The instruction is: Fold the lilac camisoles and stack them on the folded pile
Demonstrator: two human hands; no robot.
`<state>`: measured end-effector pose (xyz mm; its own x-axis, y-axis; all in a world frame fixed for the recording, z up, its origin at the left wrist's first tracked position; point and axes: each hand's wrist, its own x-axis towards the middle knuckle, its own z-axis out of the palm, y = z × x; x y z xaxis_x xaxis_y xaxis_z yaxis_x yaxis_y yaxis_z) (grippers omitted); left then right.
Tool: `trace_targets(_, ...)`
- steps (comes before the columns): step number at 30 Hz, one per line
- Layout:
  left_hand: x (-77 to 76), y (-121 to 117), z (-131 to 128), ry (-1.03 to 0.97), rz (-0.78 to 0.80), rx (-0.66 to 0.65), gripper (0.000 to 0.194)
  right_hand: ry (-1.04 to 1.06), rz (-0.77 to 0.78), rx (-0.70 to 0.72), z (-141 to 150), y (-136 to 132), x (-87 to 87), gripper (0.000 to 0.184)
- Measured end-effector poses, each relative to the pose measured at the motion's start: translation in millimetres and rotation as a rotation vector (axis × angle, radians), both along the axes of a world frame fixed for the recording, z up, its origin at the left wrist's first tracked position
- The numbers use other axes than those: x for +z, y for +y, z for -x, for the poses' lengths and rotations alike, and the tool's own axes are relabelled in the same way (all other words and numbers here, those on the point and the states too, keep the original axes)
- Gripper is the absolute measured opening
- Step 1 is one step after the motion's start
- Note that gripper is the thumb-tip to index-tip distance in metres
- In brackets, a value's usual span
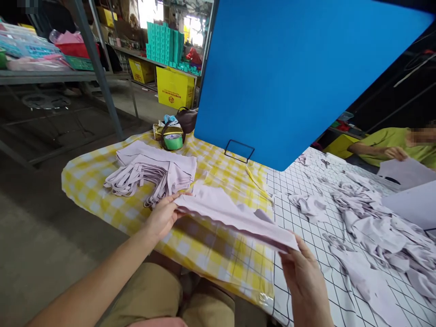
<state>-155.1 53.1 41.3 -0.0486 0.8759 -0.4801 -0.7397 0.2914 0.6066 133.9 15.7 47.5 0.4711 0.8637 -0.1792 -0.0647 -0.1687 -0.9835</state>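
Note:
A pale lilac fabric piece (225, 211) is stretched between my two hands above the yellow checked tablecloth (218, 247). My left hand (166, 214) pinches its left end. The right end is gripped by my right hand (301, 268), thumb on top and fingers partly hidden underneath. Just beyond my left hand lies a neat stack of lilac fabric pieces (156, 168), with strap-like loops hanging from its near side. To the right of my right hand, loose lilac pieces (374, 227) are heaped on a white cloth with a black grid (306, 236).
A large blue panel (279, 81) stands across the table. Near its left edge sit a green tape roll (173, 141) and a dark bag (187, 120). A co-worker (384, 141) handles fabric at far right. Yellow boxes (175, 88) and a metal rack (98, 68) stand behind.

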Motion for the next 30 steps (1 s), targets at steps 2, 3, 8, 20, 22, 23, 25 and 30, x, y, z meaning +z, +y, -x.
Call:
trace_targets(2, -21.7, -2, -1, -0.093, 0.108, 0.006, 0.03, 0.182, 0.076, 0.046, -1, -2, -20.8, 0.027)
trace_targets(3, -32.7, -2, -2, -0.122, 0.149, 0.004, 0.028, 0.231, 0.118, 0.072, -1, -2, -30.4, 0.026)
trace_targets(8, -59.2, 5, -20, -0.009, 0.128, -0.045, 0.014, 0.099, 0.239, 0.164, 11, 4, -54.0, 0.03)
trace_targets(20, -42.1, 36, -96, 0.998, -0.176, -0.933, 0.029, -0.554, 0.334, 0.483, 57, 49, -54.5, 0.015)
trace_targets(22, -42.2, 35, -101, 0.952, -0.172, -1.005, 0.018, -0.466, 0.321, 0.552, 54, 45, -48.6, 0.019)
trace_targets(23, -41.6, 33, -102, 0.851, -0.162, -1.052, 0.015, -0.378, 0.32, 0.558, 51, 42, -45.6, 0.024)
trace_targets(25, -38.8, 28, -102, 0.496, -0.142, -1.116, 0.017, -0.129, 0.31, 0.485, 45, 36, -41.3, 0.032)
trace_targets(30, -19.8, 16, -108, -0.144, -0.175, -1.024, 0.024, 0.107, 0.279, 0.488, 46, 18, -38.2, 0.033)
